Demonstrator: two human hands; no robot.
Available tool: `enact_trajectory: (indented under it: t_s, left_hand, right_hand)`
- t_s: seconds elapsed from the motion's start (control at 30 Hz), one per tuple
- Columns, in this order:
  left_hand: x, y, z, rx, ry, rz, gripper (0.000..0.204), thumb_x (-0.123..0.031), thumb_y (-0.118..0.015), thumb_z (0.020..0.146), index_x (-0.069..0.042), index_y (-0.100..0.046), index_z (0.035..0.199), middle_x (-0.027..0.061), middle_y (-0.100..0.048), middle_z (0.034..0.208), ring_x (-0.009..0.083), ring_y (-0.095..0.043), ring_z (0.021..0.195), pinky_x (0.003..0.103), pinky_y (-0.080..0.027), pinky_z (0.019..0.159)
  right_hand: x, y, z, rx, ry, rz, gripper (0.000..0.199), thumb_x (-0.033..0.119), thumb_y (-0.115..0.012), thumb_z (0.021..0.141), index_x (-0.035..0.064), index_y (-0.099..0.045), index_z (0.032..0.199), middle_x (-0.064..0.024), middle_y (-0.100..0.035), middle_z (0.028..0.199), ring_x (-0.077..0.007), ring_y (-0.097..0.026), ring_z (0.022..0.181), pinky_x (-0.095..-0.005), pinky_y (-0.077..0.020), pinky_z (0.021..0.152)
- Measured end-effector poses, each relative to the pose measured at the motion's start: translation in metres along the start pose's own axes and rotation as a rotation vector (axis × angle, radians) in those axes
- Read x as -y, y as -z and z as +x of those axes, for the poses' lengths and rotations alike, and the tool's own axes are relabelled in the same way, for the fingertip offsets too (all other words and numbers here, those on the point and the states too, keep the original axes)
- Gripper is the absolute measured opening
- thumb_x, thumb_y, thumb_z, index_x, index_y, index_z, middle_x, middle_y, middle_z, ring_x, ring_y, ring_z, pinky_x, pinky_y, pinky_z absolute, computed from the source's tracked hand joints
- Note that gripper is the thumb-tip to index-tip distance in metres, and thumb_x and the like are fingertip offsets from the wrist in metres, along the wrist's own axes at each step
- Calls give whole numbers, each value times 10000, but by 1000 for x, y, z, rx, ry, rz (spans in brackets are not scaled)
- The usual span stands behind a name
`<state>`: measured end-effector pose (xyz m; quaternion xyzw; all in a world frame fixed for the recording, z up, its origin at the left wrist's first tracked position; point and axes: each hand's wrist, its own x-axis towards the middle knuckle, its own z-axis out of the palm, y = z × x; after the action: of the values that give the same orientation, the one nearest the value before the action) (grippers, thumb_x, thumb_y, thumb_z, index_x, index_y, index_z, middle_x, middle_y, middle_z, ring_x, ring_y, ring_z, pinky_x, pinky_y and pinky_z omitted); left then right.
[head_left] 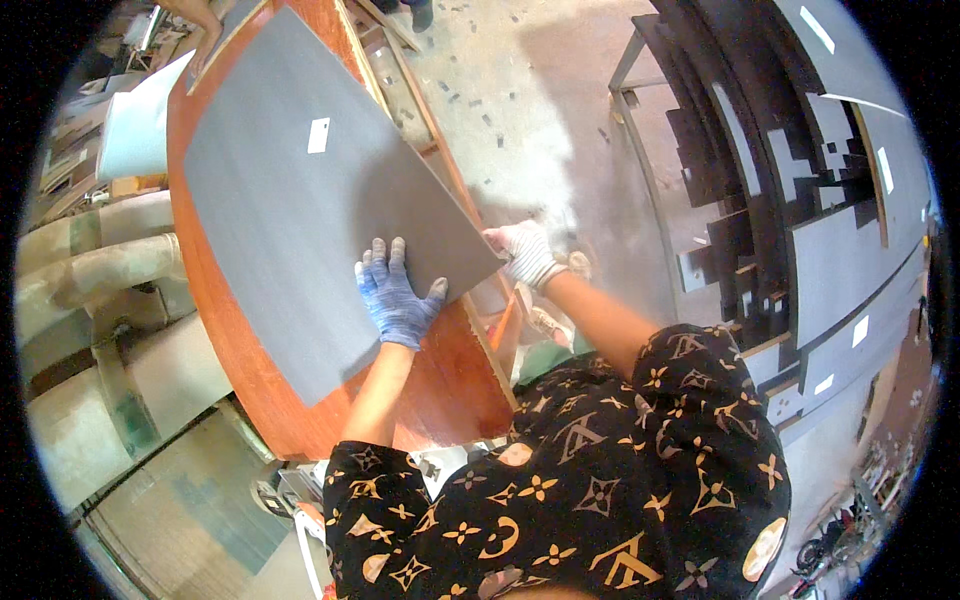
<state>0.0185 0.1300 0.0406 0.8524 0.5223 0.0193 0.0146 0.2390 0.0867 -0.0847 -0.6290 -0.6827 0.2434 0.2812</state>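
A large flat grey panel with a small white label lies on a reddish-brown wooden table. My left hand, in a blue glove with pale fingertips, presses flat on the panel near its close right corner, fingers spread. At that corner, just past the panel's right edge, is my right hand in a white striped glove. Its fingers are closed by the edge; what they hold, if anything, is too blurred and small to make out.
Another person's bare arm reaches in at the table's far left. Stacks of dark boards and grey panels stand at the right. Thick dusty pipes run along the left. Small dark scraps litter the floor.
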Motion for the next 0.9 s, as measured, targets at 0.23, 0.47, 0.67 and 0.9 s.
enact_trajectory:
  t_s: [0.23, 0.47, 0.67, 0.9]
  left_hand:
    - [4, -1, 1, -23, -12, 26, 888, -464, -739, 633, -54, -423, 1354, 214, -363, 1401, 405, -311, 1297, 511, -200, 1117]
    - [3, -2, 4, -17, -9, 7, 889, -468, -738, 629, -56, -428, 1353, 216, -367, 1395, 413, -310, 1295, 513, -193, 1119]
    - [0, 2, 2, 4, 15, -32, 890, -446, -751, 620, -71, -427, 1359, 214, -358, 1407, 409, -300, 1310, 512, -169, 1134]
    - [4, 4, 1, 17, 21, -38, 874, -433, -756, 621, -81, -434, 1353, 210, -354, 1411, 414, -286, 1318, 517, -166, 1135]
  right_hand:
    - [-8, 8, 9, -158, 124, 81, 180, 101, -576, 819, 187, -652, 957, -53, -627, 694, -284, -626, 624, -371, -496, 594]
    - [4, -53, -31, -169, -195, 589, 451, 65, -677, 660, 130, -626, 1103, -118, -684, 876, -319, -655, 799, -369, -517, 740]
    - [-1, 21, 7, -32, 138, -137, 311, 223, -655, 696, 231, -629, 1006, -14, -614, 662, -248, -612, 624, -382, -429, 596]
    - [-16, 42, 31, -83, 441, -370, 257, 217, -597, 762, 249, -626, 1015, 6, -576, 621, -220, -564, 561, -371, -395, 576]
